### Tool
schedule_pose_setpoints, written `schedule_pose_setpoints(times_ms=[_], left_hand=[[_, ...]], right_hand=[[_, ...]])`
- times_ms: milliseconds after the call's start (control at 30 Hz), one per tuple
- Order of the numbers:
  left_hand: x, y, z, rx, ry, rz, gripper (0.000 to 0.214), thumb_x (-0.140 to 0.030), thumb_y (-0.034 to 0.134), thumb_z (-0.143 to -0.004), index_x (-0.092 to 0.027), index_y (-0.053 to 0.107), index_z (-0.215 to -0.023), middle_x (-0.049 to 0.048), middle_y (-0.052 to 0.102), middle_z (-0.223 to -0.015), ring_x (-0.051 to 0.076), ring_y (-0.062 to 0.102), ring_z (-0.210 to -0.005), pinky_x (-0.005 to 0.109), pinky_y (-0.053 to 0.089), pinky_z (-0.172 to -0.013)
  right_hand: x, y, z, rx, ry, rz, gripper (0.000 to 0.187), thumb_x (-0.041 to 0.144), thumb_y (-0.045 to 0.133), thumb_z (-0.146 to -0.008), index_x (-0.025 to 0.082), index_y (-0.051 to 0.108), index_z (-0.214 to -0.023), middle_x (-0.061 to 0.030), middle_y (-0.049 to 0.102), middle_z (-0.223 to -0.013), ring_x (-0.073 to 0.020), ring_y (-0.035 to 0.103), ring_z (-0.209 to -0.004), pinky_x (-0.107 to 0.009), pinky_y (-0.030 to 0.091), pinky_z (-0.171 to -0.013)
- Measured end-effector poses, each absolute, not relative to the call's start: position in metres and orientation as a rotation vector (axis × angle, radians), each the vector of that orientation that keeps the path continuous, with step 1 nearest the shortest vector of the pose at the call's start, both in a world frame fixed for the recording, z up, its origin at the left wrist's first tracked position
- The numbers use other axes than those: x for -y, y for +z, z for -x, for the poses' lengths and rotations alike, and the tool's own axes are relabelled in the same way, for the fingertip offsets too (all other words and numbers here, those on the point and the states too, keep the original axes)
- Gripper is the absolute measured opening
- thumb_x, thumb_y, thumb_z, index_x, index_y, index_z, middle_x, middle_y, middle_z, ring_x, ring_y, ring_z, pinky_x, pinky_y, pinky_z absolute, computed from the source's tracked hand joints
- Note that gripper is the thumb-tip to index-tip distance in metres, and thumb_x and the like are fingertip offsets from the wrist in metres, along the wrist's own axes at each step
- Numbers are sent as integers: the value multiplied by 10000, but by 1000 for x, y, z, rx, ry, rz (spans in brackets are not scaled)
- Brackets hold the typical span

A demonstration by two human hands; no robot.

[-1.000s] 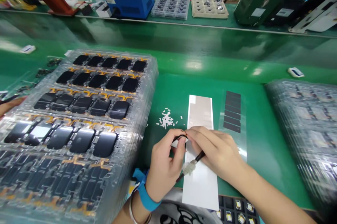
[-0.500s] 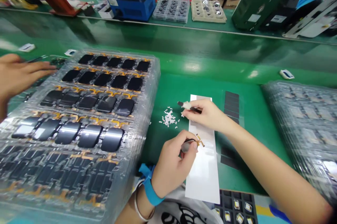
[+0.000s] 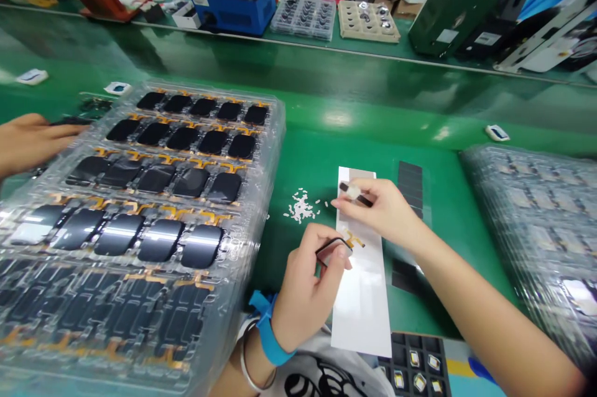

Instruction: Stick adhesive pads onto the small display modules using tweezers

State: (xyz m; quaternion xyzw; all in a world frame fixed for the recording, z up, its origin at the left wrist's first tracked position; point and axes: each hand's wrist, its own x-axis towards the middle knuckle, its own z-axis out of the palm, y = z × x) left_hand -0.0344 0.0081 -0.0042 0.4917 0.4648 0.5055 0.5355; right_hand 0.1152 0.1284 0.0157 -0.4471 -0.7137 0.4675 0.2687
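Note:
My left hand [image 3: 311,288], with a blue strap and a bangle at its wrist, pinches a small display screen [image 3: 332,249] by its edges. From the screen's far side an orange flex cable [image 3: 355,239] sticks out over a long white strip [image 3: 361,316]. My right hand [image 3: 380,204] is above the strip's far end, fingers closed around a slim dark tool [image 3: 366,200] with a whitish band; its kind is unclear. Just left of the right fingertips lies a pile of tiny white pieces [image 3: 301,207]. Whether those fingertips also pinch a piece is too small to tell.
Stacked clear trays [image 3: 275,135] of display screens fill the left side; more clear trays [image 3: 517,198] stand at right. Dark strips [image 3: 410,185] lie beside the white strip. A black compartment tray [image 3: 415,372] is below. Another person's hand [image 3: 32,139] is at far left.
My right hand has moved slightly right, away from the white pieces. In my left hand the screen has tilted, showing more of its face. The other person's hand has shifted left and lower.

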Motion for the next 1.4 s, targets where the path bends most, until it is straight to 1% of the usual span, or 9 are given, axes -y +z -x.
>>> schedule_pose_setpoints(times_ms=[100, 233, 367, 533, 700, 800, 900, 1000, 1400], left_hand=[[-6, -6, 34, -1070, 1292, -1021, 78, -312, 503, -1059, -240, 490, -1036, -43, 571, -716, 109, 587, -645, 215, 455, -627], [-6, -7, 34, -1093, 1281, -1013, 112, -356, 522, -1054, -247, 499, -1063, -60, 524, -692, 87, 489, -557, 192, 378, -512], [-6, -7, 35, -1109, 1252, -1096, 121, -360, 527, -1051, -243, 499, -1052, -66, 496, -672, 93, 466, -563, 203, 367, -521], [-6, -7, 34, -1116, 1188, -1126, 150, -376, 496, -1064, -237, 467, -1018, -71, 449, -673, 99, 432, -588, 215, 351, -544], [-2, -8, 34, -1086, 1143, -1055, 170, -403, 436, -1085, -245, 440, -1023, -63, 464, -708, 105, 437, -634, 211, 372, -585], [-1, -7, 35, -1051, 1131, -970, 200, -441, 434, -1079, -245, 432, -1039, -60, 482, -715, 104, 419, -618, 204, 367, -568], [-2, -6, 36, -1023, 1118, -924, 231, -470, 462, -1064, -241, 430, -1067, -56, 503, -723, 101, 419, -612, 198, 373, -566], [-3, -5, 35, -1046, 1118, -930, 219, -450, 487, -1061, -237, 433, -1068, -56, 493, -724, 97, 432, -625, 191, 376, -573], [-4, -8, 33, -1069, 1130, -957, 180, -411, 464, -1076, -240, 423, -1038, -62, 464, -710, 86, 415, -595, 182, 333, -524]], right_hand=[[-109, 20, -123, 1796, 1471, 1158, 306, 448, 737, -822, 176, 652, -710, 3, 648, -641, -112, 556, -562, -244, 446, -541], [-89, 20, -123, 1643, 1722, 1046, 408, 558, 739, -817, 169, 678, -711, -13, 640, -642, -111, 546, -565, -242, 440, -535], [-84, 15, -123, 1552, 1824, 1042, 450, 588, 744, -803, 160, 684, -681, 23, 505, -555, -79, 394, -508, -225, 304, -468], [-82, 10, -129, 1509, 1874, 1086, 420, 567, 750, -799, 159, 704, -707, 72, 321, -487, -64, 246, -475, -234, 185, -452], [-76, 13, -125, 1534, 1788, 1086, 304, 429, 709, -857, 164, 715, -709, 84, 314, -455, -55, 215, -451, -229, 163, -444], [-73, 19, -121, 1577, 1625, 1075, 223, 337, 704, -858, 177, 731, -705, 72, 418, -449, -45, 259, -427, -209, 186, -423], [-71, 22, -118, 1622, 1459, 1111, 121, 241, 729, -826, 183, 740, -720, 19, 650, -596, -61, 507, -495, -177, 357, -460], [-69, 22, -118, 1670, 1378, 1112, 56, 173, 738, -804, 187, 740, -750, 1, 735, -701, -97, 660, -617, -173, 466, -532], [-69, 26, -116, 1658, 1327, 1091, 105, 154, 745, -796, 194, 710, -705, 25, 726, -653, -96, 692, -589, -168, 521, -541]])
